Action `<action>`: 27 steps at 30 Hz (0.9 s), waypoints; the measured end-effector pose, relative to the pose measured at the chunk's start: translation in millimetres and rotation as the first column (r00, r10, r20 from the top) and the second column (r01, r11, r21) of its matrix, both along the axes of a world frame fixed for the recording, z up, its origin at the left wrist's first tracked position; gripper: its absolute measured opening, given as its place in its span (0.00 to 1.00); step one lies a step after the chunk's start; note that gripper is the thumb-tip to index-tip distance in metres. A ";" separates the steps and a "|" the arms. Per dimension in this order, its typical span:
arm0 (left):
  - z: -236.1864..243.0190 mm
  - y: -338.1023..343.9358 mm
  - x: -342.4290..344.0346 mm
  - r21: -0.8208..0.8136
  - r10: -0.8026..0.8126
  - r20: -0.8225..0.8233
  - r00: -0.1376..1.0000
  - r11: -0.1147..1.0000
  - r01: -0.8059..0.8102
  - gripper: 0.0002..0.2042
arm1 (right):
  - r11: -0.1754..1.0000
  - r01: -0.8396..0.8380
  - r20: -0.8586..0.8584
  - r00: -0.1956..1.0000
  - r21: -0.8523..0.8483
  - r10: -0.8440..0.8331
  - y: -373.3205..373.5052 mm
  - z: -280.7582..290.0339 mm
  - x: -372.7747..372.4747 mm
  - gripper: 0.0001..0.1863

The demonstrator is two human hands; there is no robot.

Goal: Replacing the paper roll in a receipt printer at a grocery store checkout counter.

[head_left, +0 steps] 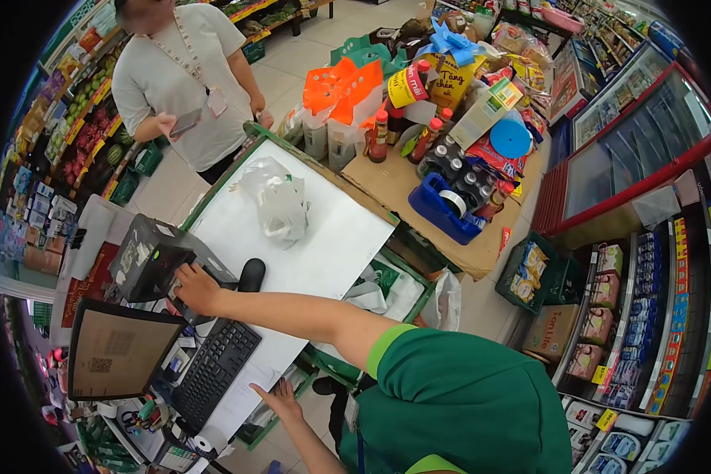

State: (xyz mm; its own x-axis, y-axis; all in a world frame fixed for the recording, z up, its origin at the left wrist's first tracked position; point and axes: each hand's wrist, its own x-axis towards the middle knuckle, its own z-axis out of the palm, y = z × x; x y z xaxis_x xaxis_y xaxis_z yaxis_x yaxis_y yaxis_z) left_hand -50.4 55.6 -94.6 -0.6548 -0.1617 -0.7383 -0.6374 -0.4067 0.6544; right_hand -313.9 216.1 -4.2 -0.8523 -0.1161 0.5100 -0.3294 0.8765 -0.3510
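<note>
My right hand (197, 289) reaches across the counter to a dark boxy receipt printer (154, 261). Its fingers are bent against the printer's front; whatever they grip is hidden. Below, my left hand (283, 401) hovers by the counter's near edge, fingers apart and holding nothing, close to a sheet of paper (253, 391). Between my arms lie a black keyboard (216, 371) and, farther up, a black mouse (252, 275). A filled, whitish plastic bag (279, 201) sits on the white counter (336, 229).
A monitor (122, 347) stands at the left. Across the counter, a person (182, 87) holds a phone (186, 122). Bottles, bags and a blue tape dispenser (448, 209) crowd the cardboard-topped table (383, 186). Baskets (533, 272), shelves and a red-framed freezer (640, 150) line the right.
</note>
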 end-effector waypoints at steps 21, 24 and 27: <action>-14.1 -30.4 25.2 -0.552 0.152 0.114 0.982 0.831 -0.064 0.50 | 0.998 -0.064 0.084 0.994 0.005 0.064 -7.4 3.1 -8.3 0.17; -11.3 -29.0 29.3 -0.687 0.227 0.014 0.974 0.710 -0.156 0.44 | 0.996 -0.091 0.054 0.994 -0.021 0.092 -4.0 5.9 -7.2 0.18; -3.8 -21.3 27.9 -0.795 0.196 -0.198 0.960 0.541 -0.274 0.39 | 0.994 -0.112 0.043 0.993 -0.017 0.112 -0.1 11.3 -5.3 0.15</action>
